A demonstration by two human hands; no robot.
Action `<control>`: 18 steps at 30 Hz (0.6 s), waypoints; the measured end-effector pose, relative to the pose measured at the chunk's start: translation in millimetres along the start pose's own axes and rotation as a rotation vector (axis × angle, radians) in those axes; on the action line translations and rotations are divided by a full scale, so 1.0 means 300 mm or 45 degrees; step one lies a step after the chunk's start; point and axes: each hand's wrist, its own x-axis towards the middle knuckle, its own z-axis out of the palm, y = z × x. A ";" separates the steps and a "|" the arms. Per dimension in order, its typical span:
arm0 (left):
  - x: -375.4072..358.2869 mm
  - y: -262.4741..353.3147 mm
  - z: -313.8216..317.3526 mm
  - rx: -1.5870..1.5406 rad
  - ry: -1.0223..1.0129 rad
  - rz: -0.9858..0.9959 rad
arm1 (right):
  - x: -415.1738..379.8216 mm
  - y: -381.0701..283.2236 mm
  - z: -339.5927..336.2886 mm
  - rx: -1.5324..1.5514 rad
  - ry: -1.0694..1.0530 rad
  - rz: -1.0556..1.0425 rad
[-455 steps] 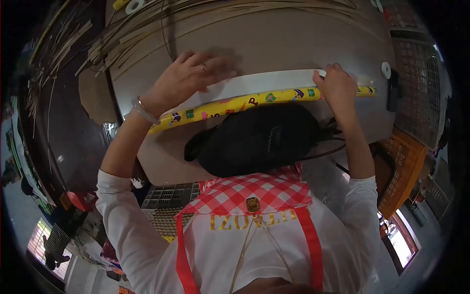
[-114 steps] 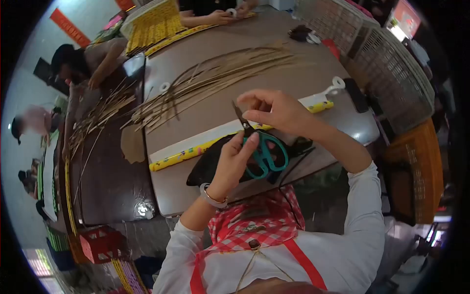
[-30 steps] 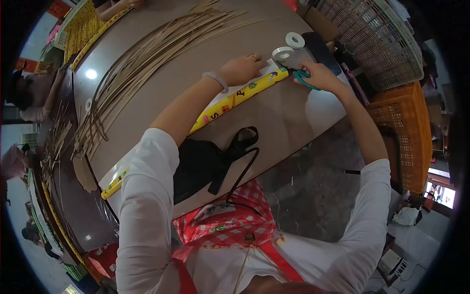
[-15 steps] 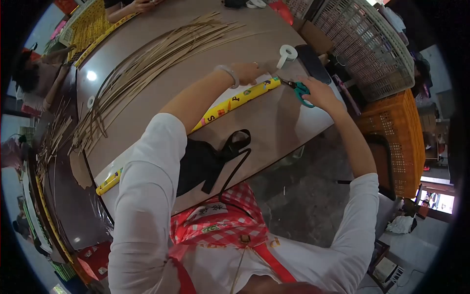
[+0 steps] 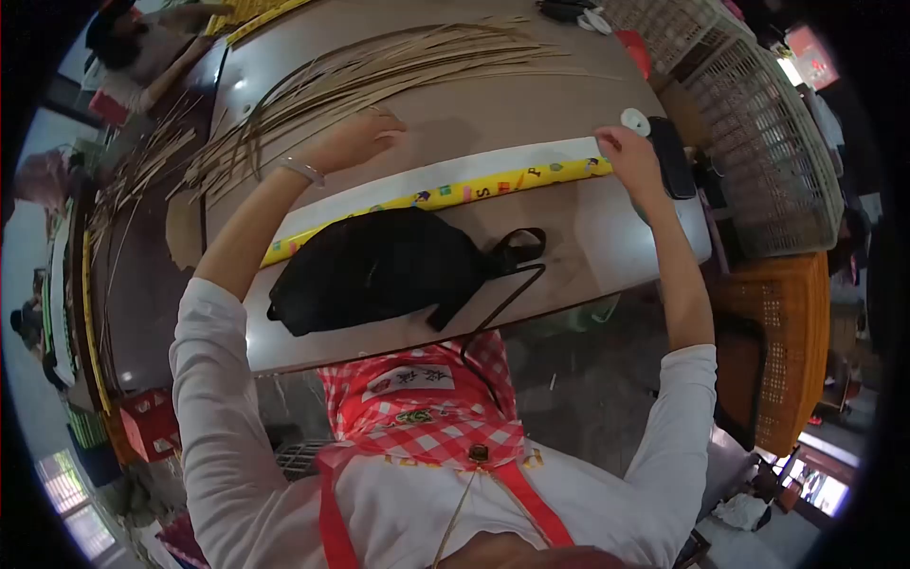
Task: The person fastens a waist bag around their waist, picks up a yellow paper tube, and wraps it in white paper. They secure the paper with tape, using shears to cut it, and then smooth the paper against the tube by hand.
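A long yellow printed strip (image 5: 483, 186) with a white border lies across the table in front of me. My left hand (image 5: 358, 140) is raised beyond the strip, beside the thin brown strips, its fingers apart and holding nothing. At the strip's right end is my right hand (image 5: 630, 159), fingers curled together; what they grip is hidden. A small dark teal patch shows by that wrist, too unclear to name. Nearer me lies a black bag (image 5: 379, 266) with a strap. The white tape roll (image 5: 635, 121) stands just beyond my right hand.
Long thin brown strips (image 5: 379, 71) spread over the table's far side. A black flat case (image 5: 673, 156) lies at the right edge, near stacked pale baskets (image 5: 758, 142) and an orange crate (image 5: 782, 351). Another person (image 5: 161, 52) is at the upper left.
My left hand has moved left, away from the strip's right end. The view has shifted, showing more of the black bag. The green-handled scissors no longer show clearly at my right hand.
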 end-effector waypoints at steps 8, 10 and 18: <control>-0.567 -0.085 -0.127 -0.401 0.285 -0.848 | 0.193 -0.182 0.240 0.652 -0.913 0.075; -0.616 -0.069 -0.102 -0.512 0.338 -0.950 | 0.176 -0.277 0.282 0.697 -0.958 0.100; -0.636 -0.150 0.034 -0.576 0.147 -0.814 | 0.167 -0.213 0.277 0.670 -0.942 0.297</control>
